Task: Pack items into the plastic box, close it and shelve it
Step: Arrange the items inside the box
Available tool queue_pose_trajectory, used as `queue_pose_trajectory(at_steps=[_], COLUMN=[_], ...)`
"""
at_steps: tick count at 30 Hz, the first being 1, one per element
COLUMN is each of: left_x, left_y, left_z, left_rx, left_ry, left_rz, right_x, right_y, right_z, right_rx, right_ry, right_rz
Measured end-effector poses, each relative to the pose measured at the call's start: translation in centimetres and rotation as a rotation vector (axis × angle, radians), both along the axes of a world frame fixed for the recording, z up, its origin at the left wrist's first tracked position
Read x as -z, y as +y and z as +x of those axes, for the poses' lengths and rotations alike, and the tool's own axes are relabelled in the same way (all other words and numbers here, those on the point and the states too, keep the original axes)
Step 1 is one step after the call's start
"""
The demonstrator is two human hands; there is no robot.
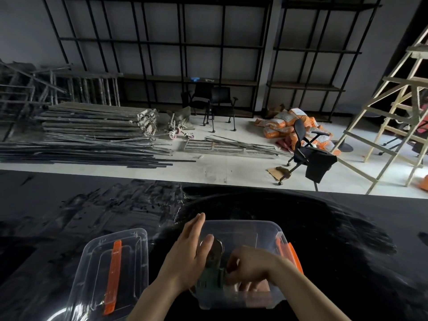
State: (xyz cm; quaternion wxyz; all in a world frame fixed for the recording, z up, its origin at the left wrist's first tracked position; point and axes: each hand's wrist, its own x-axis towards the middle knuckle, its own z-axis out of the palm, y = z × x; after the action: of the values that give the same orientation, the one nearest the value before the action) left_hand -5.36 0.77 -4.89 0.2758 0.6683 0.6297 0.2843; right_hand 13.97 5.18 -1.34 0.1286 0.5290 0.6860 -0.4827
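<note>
A clear plastic box with orange latches stands open on the black table, near its front edge. Its clear lid, with an orange handle, lies flat to the box's left. My left hand clasps the box's left wall, fingers outside and thumb inside against a round metal tin. My right hand reaches down into the box with its fingers curled on a green item. A pinkish item lies on the box floor, partly hidden under my right hand.
The glossy black table spreads wide on both sides. Beyond it are dark wall shelves, stacked metal bars, black chairs, orange sacks and a wooden ladder at the right.
</note>
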Motion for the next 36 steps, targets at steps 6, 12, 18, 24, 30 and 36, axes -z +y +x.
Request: queue_pose_trajectory(at_steps=[6, 12, 18, 24, 30, 36], left_x=[0.2, 0.1, 0.2, 0.0, 0.6, 2.7], left_y=[0.0, -0.1, 0.2, -0.7, -3.9, -8.2], left_z=[0.2, 0.0, 0.3, -1.7, -11.3, -17.3], left_rx=[-0.017, -0.018, 0.026, -0.131, -0.635, -0.92], left_ry=[-0.111, -0.105, -0.022, -0.036, 0.016, 0.093], left_rz=[0.031, 0.032, 0.041, 0.155, 0.178, -0.136], right_x=[-1.8, -2.7, -3.4, -5.1, -4.7, 1.2], right_y=[-0.3, -1.2, -1.8, -2.3, -4.3, -4.8], right_z=[0.2, -1.9, -1.9, -5.0, -13.2, -20.4], right_rx=[0.158, 0.156, 0.064, 0.136, 0.087, -0.004], right_ry=[0.202, 0.233, 0.145, 0.192, 0.437, 0.154], right_rz=[-0.015, 0.096, 0.254, 0.861, 0.859, 0.523])
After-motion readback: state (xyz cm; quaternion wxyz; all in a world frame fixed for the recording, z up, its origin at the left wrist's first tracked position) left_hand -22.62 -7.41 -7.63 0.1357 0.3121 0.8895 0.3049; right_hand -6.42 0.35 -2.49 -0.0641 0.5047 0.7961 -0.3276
